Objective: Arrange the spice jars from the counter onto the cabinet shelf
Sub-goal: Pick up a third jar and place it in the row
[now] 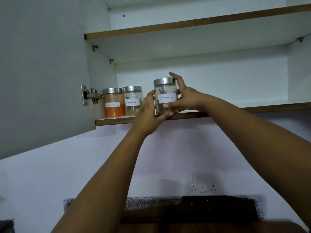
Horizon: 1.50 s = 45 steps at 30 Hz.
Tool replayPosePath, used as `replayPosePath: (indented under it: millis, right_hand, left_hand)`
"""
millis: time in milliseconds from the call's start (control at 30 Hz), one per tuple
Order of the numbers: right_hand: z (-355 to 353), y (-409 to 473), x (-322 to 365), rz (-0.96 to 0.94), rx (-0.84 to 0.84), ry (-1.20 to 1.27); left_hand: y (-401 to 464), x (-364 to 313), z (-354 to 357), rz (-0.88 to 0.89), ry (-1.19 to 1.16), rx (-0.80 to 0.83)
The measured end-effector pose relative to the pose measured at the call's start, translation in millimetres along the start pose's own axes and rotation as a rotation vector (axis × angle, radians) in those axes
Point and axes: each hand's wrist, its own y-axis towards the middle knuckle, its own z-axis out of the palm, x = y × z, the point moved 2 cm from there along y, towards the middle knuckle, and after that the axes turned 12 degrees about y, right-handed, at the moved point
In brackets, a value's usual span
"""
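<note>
Inside white cabinet, brown-edged shelf

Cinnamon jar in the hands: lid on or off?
On. The steel lid sits flush atop the clear glass cinnamon jar, which is upright at the shelf edge, held by the left hand and right hand.

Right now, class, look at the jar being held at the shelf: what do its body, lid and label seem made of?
Held jar: body looks like clear glass, possibly plastic, since the contents show through. Lid: brushed, silvery metal by its dull sheen. Label: white paper with handwriting. Shelf: white laminated board with a brown edge strip.
</note>
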Motion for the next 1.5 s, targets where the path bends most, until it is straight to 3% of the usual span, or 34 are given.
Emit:
replayPosePath:
  millis: [100, 267, 467, 667, 1000, 1500]
  right_hand:
    - [0.2, 18.3, -8.6, 0.063, 0.015, 0.020]
    - [9.2, 40.7, -18.0, 0.137, -0.005, -0.035]
    - [25.1, 61.6, -26.0, 0.160, -0.014, -0.073]
    - [28.8, 70.3, -29.2, 0.223, -0.019, 0.037]
    - [43.4, 79.8, -35.9, 0.165, -0.055, -0.094]
    - [42.8, 74.0, -33.1, 0.133, 0.007, -0.052]
  left_hand:
    - [4.8, 7.7, -0.1, -0.014, 0.120, -0.026]
    - [-8.8, 49.3, -9.4, -0.051, 0.346, -0.451]
    - [-14.4, 66.7, 2.8, -0.005, 0.537, -0.545]
    - [-15.9, 69.7, 1.2, -0.002, 0.528, -0.523]
    - [-15.4, 67.0, 0.4, -0.005, 0.546, -0.514]
    - [-15.7, 67.6, 3.9, -0.032, 0.558, -0.505]
